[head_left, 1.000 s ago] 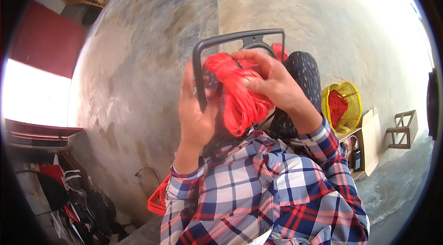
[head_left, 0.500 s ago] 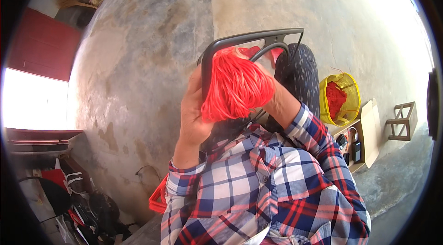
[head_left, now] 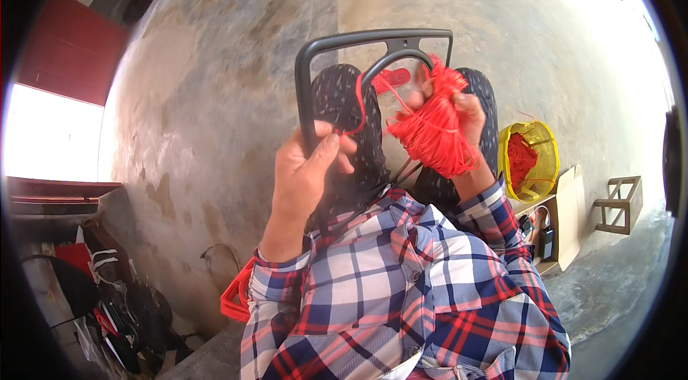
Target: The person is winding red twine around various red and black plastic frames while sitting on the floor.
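Note:
A dark grey frame [head_left: 307, 86] with a curved inner bar [head_left: 390, 58] rises over my knees. My left hand [head_left: 302, 169] is at its left side, thumb and forefinger pinched on a red cord [head_left: 362, 111]. From there the strand loops up to the curved bar's left end. On the frame's right side, my right hand [head_left: 467, 118] is closed around a thick bundle of red cord [head_left: 436, 133]. Some strands of the bundle hang loose, and one stretches left toward the curved bar. The bundle hides part of the right fingers.
To my right stand a yellow basket [head_left: 548, 154] with red cord inside, an opened cardboard box [head_left: 570, 219] holding dark devices, and a small wooden stool [head_left: 620, 204]. A red plastic item [head_left: 236, 294] is by my left elbow. Mixed clutter [head_left: 132, 308] fills the lower left.
My hands have moved apart. The cord bundle has shifted right with my right hand, uncovering the curved bar and a strand now pinched in my left hand.

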{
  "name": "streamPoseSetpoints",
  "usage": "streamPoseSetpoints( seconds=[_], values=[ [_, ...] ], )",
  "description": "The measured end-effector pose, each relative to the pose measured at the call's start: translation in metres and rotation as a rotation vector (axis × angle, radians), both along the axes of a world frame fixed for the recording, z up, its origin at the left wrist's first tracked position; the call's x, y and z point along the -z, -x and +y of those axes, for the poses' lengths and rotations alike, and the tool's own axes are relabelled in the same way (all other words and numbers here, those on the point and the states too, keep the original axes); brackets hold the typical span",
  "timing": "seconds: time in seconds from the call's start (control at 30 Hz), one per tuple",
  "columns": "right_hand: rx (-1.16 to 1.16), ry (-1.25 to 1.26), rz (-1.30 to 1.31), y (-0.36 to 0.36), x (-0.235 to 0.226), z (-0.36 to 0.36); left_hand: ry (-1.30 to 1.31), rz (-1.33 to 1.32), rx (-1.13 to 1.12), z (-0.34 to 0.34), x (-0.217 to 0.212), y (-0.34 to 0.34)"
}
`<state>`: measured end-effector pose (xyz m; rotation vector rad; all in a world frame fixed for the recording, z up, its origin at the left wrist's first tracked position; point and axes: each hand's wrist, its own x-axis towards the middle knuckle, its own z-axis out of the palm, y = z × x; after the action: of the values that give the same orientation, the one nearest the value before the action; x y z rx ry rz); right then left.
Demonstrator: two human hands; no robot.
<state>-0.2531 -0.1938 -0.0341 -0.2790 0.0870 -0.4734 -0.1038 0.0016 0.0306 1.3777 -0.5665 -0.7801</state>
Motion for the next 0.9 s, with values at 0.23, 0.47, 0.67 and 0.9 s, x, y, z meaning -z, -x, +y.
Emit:
streamPoseSetpoints(
  seconds=[0.23,0.47,0.67,0.9],
  values=[
    [0.036,0.396,0.086,-0.005,-0.048,0.007,0.081,0.027,0.006,-0.002,0.005,-0.006],
    [0.109,0.767,0.417,-0.044,-0.055,0.049,-0.035,-0.190,0.007,-0.006,0.001,0.009],
    [0.271,1.174,0.511,-0.038,-0.073,0.053,-0.124,-0.296,-0.032,-0.008,0.001,0.009],
    [0.380,1.454,0.375,-0.033,-0.088,0.056,-0.106,-0.312,-0.097,-0.012,-0.004,0.010]
  ],
)
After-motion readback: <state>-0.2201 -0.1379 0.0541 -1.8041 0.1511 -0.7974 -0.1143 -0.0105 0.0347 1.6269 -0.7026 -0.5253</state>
